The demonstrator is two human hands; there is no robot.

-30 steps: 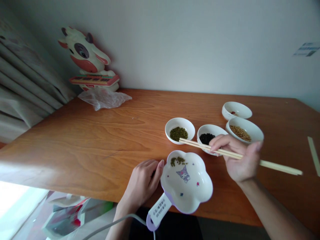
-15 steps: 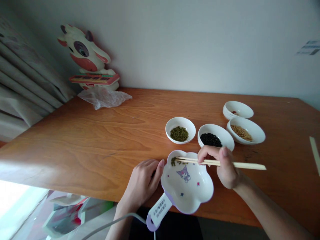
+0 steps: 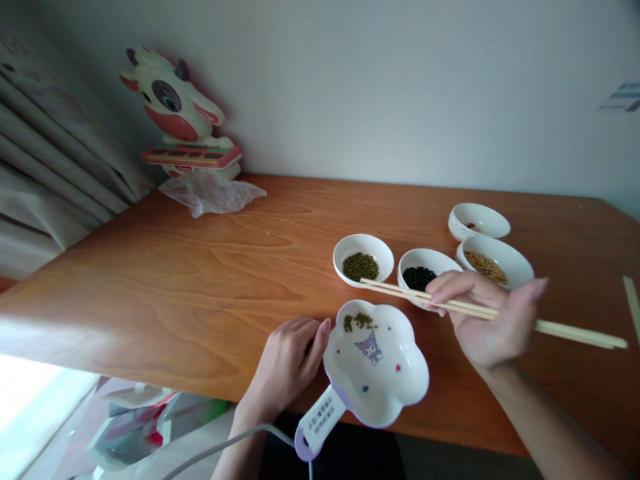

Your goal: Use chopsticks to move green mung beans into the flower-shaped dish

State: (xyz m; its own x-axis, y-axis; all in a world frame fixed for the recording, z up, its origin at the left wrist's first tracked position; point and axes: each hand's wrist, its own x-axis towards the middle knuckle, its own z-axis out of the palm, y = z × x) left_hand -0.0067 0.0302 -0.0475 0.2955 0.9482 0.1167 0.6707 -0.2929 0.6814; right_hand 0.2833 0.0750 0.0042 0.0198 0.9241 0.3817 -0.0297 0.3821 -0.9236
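Chopsticks over bean bowls, near edge of table.
Right hand: fingers pinching chopsticks, tips above green-bean bowl, shafts crossing black-bean bowl. Left hand: fingers pressed together, flat on table, touching flower dish at the near edge; a few green beans inside. Tan-bean bowl and small bowl toward right edge. Cow toy and plastic bag at far left corner.
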